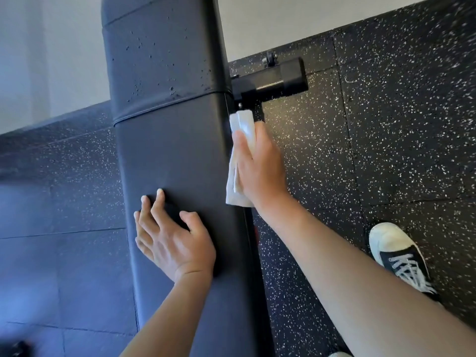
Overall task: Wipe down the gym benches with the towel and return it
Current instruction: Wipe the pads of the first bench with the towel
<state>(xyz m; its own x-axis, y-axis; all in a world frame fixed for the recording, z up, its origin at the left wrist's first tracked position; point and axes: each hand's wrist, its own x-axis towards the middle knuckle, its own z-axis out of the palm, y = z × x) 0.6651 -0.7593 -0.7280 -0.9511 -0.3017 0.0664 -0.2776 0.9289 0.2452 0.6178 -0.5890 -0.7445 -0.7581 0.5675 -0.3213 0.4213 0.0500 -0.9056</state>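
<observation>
A black padded gym bench (170, 150) runs from the bottom of the view up to the top, with a seam across its pad. Small droplets or specks dot the far section of the pad. My right hand (260, 166) presses a white towel (243, 124) against the bench's right side edge, just below the seam. The towel is folded and sticks out above and below my fingers. My left hand (172, 238) lies flat on the near part of the pad, fingers spread, holding nothing.
A black metal crossbar foot (278, 81) of the bench frame sticks out to the right near the towel. Speckled black rubber flooring (386, 124) surrounds the bench. A white wall (283, 19) stands behind. My black-and-white sneaker (401, 258) is on the floor at right.
</observation>
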